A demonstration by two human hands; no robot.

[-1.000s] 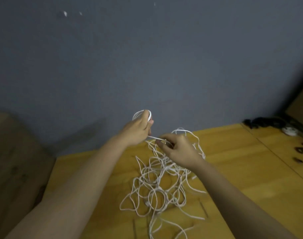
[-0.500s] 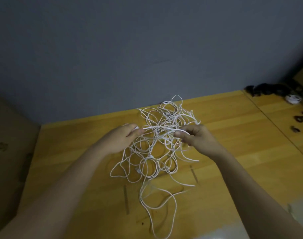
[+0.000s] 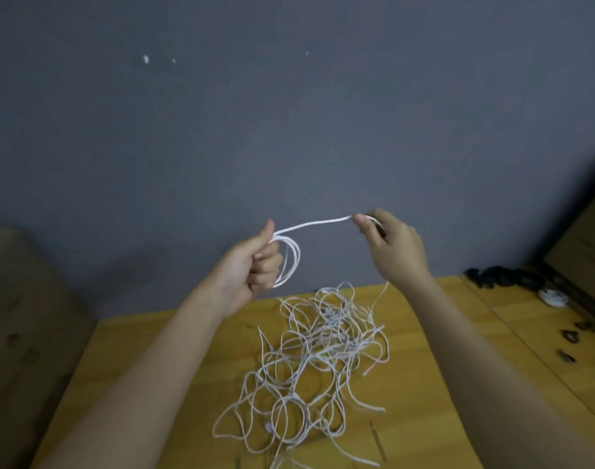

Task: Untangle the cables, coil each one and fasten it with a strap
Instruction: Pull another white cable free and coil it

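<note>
Both hands were up off the table, in front of the grey wall (image 3: 289, 113). Left hand (image 3: 252, 265) was clenched round a small coil (image 3: 291, 262) of white cable, thumb on top pinning it and the loops hanging just past the curled fingers. From under that thumb one cable strand (image 3: 313, 224) ran nearly taut across to the right hand (image 3: 392, 247), which pinched it between thumb and fingertips; its other fingers were loosely bent. From the right hand a thin strand (image 3: 379, 297) seemed to drop toward the pile.

The rest of the cables (image 3: 318, 363) lay below the hands in a loose white tangle on the wooden table (image 3: 154, 367), directly under and between both wrists, not touching the fingers.

Well off to the right of the right hand, near the wall: a dark heap (image 3: 502, 277), too blurred to identify, a small white round item (image 3: 553, 296) beside it, and a few small dark pieces (image 3: 568, 336) along the table's edge.
</note>
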